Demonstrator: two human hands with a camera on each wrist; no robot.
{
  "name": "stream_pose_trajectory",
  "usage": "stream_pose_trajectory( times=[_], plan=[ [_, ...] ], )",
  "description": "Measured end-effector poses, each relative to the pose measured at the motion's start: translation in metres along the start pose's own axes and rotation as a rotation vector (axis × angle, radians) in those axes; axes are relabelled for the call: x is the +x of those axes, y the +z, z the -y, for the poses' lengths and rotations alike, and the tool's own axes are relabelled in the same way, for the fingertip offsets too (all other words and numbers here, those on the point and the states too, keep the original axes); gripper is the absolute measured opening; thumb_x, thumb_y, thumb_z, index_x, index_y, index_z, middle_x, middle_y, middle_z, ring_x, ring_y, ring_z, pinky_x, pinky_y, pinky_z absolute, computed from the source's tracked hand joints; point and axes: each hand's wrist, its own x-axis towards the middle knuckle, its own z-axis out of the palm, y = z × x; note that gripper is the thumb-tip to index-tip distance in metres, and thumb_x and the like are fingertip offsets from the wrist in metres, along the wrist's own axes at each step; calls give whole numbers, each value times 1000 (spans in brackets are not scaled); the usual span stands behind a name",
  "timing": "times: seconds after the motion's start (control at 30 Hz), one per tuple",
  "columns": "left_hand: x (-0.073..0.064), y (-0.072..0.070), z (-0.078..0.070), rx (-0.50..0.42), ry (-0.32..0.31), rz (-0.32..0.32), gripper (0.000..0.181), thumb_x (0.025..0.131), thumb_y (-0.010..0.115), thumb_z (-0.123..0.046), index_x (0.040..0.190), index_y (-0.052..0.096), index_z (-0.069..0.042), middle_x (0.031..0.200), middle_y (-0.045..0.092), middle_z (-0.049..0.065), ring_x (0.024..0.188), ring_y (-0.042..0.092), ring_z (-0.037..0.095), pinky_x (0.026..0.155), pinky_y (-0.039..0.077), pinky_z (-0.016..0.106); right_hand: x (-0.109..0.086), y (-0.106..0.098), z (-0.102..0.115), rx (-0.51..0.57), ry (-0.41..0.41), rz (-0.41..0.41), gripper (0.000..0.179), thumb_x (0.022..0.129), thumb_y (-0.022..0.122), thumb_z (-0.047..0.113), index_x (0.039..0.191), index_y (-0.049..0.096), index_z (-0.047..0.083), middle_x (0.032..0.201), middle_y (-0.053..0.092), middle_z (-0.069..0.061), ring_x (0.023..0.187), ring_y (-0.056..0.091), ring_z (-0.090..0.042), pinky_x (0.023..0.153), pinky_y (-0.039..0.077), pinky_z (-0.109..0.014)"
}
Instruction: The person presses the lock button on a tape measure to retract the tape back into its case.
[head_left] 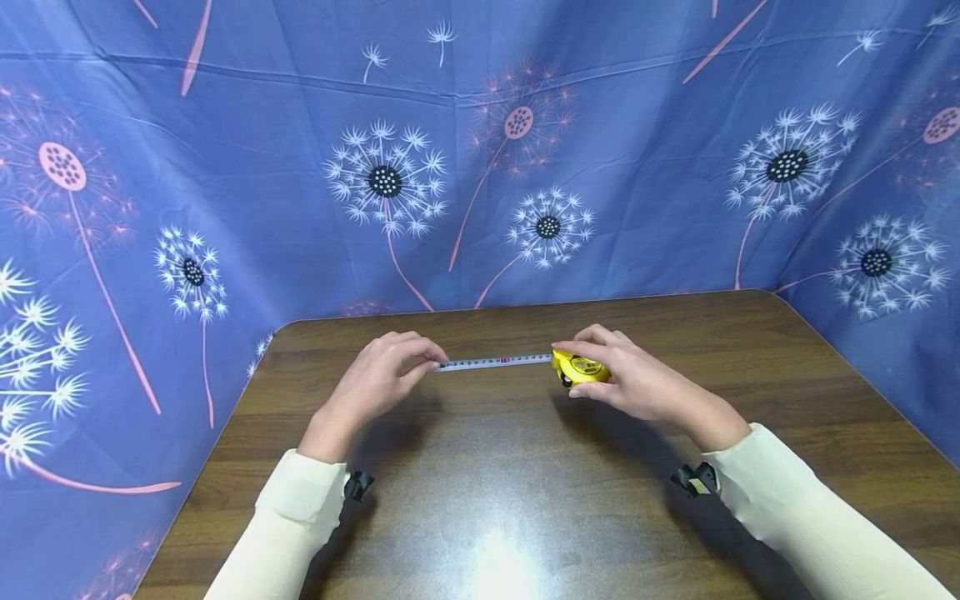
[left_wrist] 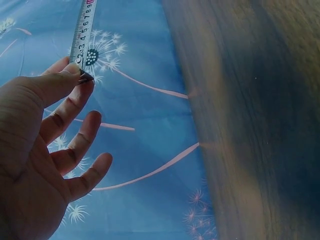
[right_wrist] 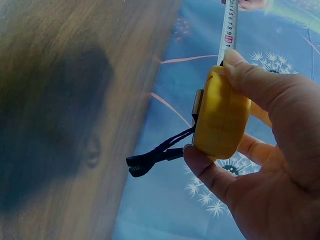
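A yellow tape measure (head_left: 589, 369) is held up over the table by my right hand (head_left: 637, 375), the thumb and fingers gripping its case. Its pale blade (head_left: 495, 362) runs out leftward, drawn taut between the two hands. At the blade's end, the thumb and a finger of my left hand (head_left: 381, 377) pinch the dark metal hook (left_wrist: 85, 76); the other fingers are spread loosely. In the right wrist view, a black wrist strap (right_wrist: 155, 155) hangs from the case, and a metal belt clip (right_wrist: 198, 103) shows on its side.
The brown wood-grain table (head_left: 465, 450) lies beneath both hands, with a bright glare at its near middle. Blue cloth (head_left: 645, 167) printed with dandelions hangs behind the table and along its sides. A small black device sits at each cream sleeve cuff (head_left: 300, 492).
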Motion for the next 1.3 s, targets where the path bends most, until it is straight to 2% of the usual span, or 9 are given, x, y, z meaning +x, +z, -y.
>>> stream_pose_trajectory(
  times=[0.4,0.6,0.87,1.1,1.3],
  plan=[
    [4,2,-5,-18,23,-28,13,95,77,-13,103,77,-22,100,73,-13,90,69,20,79,49,40,2,3,3,6,14,6,66,89,84,25,149,56,17,131,55,-4,111,52,-24,87,50,-42],
    [5,3,-6,-7,36,-40,13,92,79,-13,101,77,-22,98,74,-14,90,68,16,78,50,41,3,4,3,8,8,12,66,90,84,25,149,56,17,132,55,-4,112,52,-24,88,51,-41],
    [4,4,-6,-6,17,-43,12,92,80,-15,101,78,-23,99,74,-15,94,67,13,83,51,40,4,5,4,11,7,8,66,90,84,24,149,55,17,131,56,-3,111,52,-23,87,52,-39],
    [6,6,-8,-18,3,-46,11,92,81,-17,98,78,-24,98,74,-16,94,68,13,85,51,40,7,6,10,44,29,20,63,89,84,23,146,57,16,129,56,-1,109,52,-24,86,53,-40],
    [8,8,-9,-11,-9,-38,10,91,82,-17,96,78,-24,97,75,-13,96,68,15,88,51,40,9,7,12,48,17,10,62,89,85,23,144,57,16,129,56,0,110,52,-24,85,53,-40]
  ],
)
